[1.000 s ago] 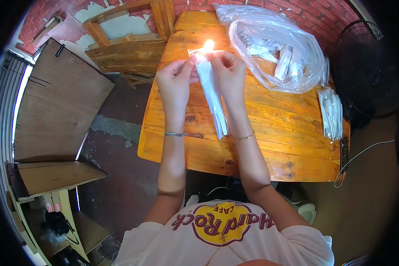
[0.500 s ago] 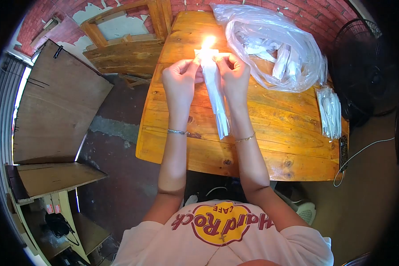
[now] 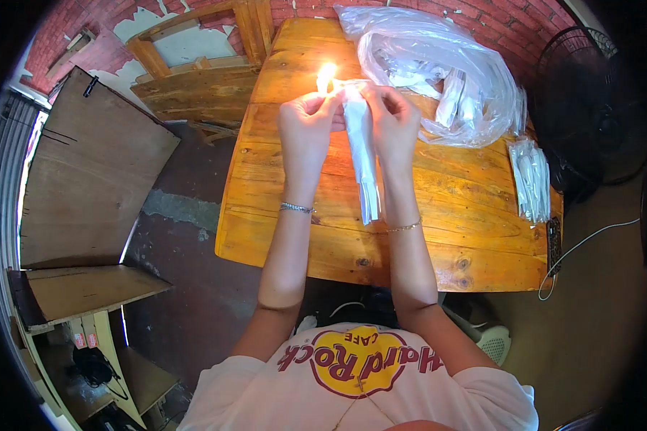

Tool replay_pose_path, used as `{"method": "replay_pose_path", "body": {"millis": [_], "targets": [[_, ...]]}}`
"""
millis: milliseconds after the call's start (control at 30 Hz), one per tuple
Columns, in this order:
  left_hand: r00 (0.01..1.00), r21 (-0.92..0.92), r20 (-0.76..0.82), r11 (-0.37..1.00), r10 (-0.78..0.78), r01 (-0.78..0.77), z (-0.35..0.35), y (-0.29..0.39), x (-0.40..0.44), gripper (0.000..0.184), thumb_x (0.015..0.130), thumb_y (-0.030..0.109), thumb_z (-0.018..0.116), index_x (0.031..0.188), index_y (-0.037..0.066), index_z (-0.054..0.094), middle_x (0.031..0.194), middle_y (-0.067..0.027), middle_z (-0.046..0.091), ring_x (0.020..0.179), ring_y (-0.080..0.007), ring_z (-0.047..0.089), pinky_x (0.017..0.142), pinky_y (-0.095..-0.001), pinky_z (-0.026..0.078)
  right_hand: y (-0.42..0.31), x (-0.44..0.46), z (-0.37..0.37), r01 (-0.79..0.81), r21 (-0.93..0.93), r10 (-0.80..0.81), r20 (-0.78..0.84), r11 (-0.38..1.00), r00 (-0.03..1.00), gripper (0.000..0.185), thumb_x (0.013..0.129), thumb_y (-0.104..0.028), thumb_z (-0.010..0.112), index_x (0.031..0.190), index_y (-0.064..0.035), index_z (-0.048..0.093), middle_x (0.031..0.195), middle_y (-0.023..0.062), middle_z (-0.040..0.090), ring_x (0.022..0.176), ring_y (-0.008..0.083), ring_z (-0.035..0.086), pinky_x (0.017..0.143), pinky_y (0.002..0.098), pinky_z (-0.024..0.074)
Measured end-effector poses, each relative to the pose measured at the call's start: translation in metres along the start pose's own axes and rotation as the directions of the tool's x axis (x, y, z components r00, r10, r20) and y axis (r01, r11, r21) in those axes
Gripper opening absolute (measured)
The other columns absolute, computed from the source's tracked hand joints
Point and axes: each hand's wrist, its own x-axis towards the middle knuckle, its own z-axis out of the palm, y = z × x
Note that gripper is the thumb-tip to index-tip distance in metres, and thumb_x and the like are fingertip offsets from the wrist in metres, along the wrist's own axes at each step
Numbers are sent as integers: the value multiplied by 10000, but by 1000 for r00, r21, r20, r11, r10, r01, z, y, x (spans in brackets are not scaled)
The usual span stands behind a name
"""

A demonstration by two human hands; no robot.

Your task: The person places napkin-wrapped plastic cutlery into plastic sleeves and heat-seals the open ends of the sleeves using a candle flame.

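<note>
A long narrow clear plastic packet (image 3: pixel 361 147) with white contents hangs from my two hands above the wooden table (image 3: pixel 438 215). My left hand (image 3: pixel 308 129) pinches the left corner of its top edge, and my right hand (image 3: pixel 393 126) pinches the right corner. A bright flame (image 3: pixel 326 73) burns just beyond my left fingertips, at the left end of the packet's top edge. What carries the flame is hidden behind my left hand and the glare.
A large clear plastic bag (image 3: pixel 438 65) with white packets lies at the table's back. Several filled packets (image 3: pixel 530 179) lie at the right edge, near a dark remote (image 3: pixel 554 246) and a white cable (image 3: pixel 589 248). A black fan (image 3: pixel 597 115) stands at right.
Both hands and the packet have shifted right. The flame, earlier behind the middle of the packet's top edge, is now at its left end by my left fingertips.
</note>
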Motion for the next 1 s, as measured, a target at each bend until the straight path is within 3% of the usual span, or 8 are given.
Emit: {"method": "replay_pose_path", "body": {"millis": [133,233,333,467,567,700,733,1000], "targets": [[996,-113,84,994,8,1,13,5,-20,224,834,161,619,831,-62,625,672,-70,619,578,-110,601,535,-239,513,-15,-6,-21,0,-16,0,-32,1000,999,124,820,-86,609,792,30,644,650,-12,569,586,21,456,504,182,338],[928,-132,270,964,257,-229,23,-9,-45,257,839,200,626,903,-48,613,697,-57,623,553,-72,563,518,-214,479,-43,-21,-41,11,40,-11,-12,999,1000,115,831,-96,615,815,13,647,670,-17,573,598,13,462,514,163,340],[815,-127,579,991,36,46,28,-13,-73,271,879,233,572,962,-26,577,653,-32,584,511,-65,518,499,-212,446,-65,-38,-52,-23,51,24,-38,998,999,126,845,-110,610,832,11,642,662,-17,576,594,16,473,531,156,361],[727,-222,666,886,-168,407,33,-5,-93,277,927,264,479,913,-6,539,534,25,419,425,-53,419,400,-217,386,-75,-49,-75,-23,91,23,2,996,1000,141,810,-100,650,896,9,628,749,12,588,645,40,507,581,171,408],[697,-227,681,841,-224,491,31,-2,-103,288,925,277,483,863,-1,526,521,43,358,397,-38,357,366,-213,353,-82,-61,-94,262,-131,-273,-75,956,959,268,738,-99,715,961,3,608,890,51,570,725,69,526,625,197,443],[615,-141,734,822,-286,551,30,-8,-123,285,917,286,502,839,12,506,521,54,335,380,-32,335,353,-198,319,-95,-62,-133,685,-578,-592,384,444,708,491,605,-101,756,1069,-59,603,1001,85,541,898,213,512,770,324,434],[600,-123,742,819,-299,560,31,-8,-129,284,919,282,497,835,10,505,517,52,335,373,-32,331,345,-196,311,-93,-66,-137,666,-556,-562,379,497,735,514,589,-84,738,1087,-113,615,1031,79,543,949,252,489,814,351,409],[507,-54,794,792,-335,608,32,-13,-158,289,924,279,487,826,7,496,513,49,325,360,-33,325,332,-189,289,-106,-80,-169,852,-513,-553,683,102,477,343,597,-93,721,935,-136,675,956,37,570,889,219,517,778,340,426]]}}
